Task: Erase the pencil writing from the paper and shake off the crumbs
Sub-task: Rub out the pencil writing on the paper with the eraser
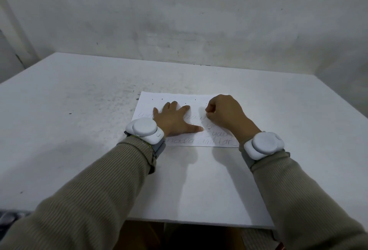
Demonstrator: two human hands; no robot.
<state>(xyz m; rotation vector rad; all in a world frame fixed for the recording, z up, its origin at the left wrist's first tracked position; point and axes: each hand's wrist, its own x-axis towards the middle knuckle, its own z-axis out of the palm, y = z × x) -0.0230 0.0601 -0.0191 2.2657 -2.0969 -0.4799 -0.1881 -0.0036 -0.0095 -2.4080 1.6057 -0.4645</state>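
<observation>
Now left hand (175,120) presses paper (196,102), right hand (225,113) curled.

Bare indoor room, scuffed white table (79,94) pushed against stained plaster wall (179,10), no furnishings telling more

I have the paper (159,100) in view: 1 white sheet lying flat on the table (79,110), long edges running left to right, straight ahead of me. The pencil writing (201,141) crosses its lower part in faint grey cursive, about 4 lines. The line by the near edge reads clearest. The upper lines are paler and partly covered by the left hand (175,119), spread flat on the sheet's left half, and by the curled right hand (224,113) on its right half. The crumbs (161,99) are a few small dark specks scattered along the sheet's far strip.
</observation>
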